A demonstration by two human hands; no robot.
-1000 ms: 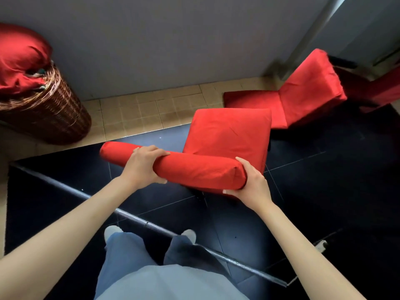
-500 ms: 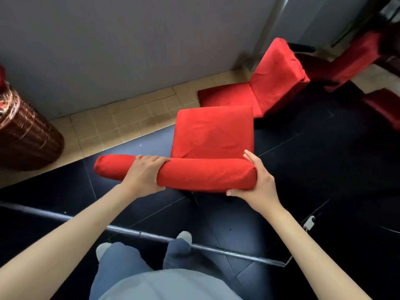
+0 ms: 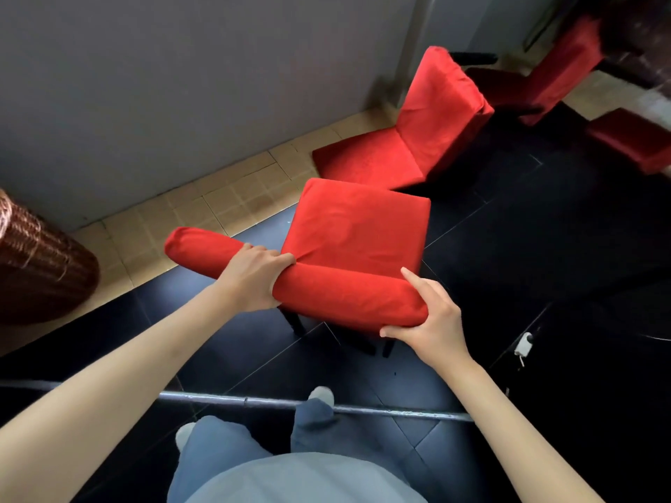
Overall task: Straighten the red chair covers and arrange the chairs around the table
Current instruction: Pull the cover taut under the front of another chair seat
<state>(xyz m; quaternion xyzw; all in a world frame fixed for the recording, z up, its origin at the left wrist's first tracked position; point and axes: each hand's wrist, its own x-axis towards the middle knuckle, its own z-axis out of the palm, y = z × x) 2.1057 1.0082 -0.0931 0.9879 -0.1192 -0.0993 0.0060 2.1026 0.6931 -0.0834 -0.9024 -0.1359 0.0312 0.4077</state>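
Chair: a red chair (image 3: 357,234) stands in the middle of the frame. Its seat points up and away from the person. Its padded back top (image 3: 297,281) is the near part.
Back top, long way: it runs from middle left down to the lower right, like a fat roll lying across in front of the person.
Left hand: the left hand (image 3: 254,277) is on the roll near its middle. The fingers curl over the top and grip the red cloth.
Right hand: the right hand (image 3: 430,321) is at the lower right end of the roll. The thumb is under the end and the fingers cup it, with one finger pointing up along the side.
Which hand is nearer: both hands touch the roll. The right one is closer to the person.
Other chairs: a second chair (image 3: 417,128) sits above, just past the seat. A third chair (image 3: 555,70) is in the upper right, near a dark table (image 3: 639,27), I think.
Next move: the chair likely has to go toward the upper right, so the right end should lead.
Basket: a brown basket (image 3: 40,270) is at the left edge.
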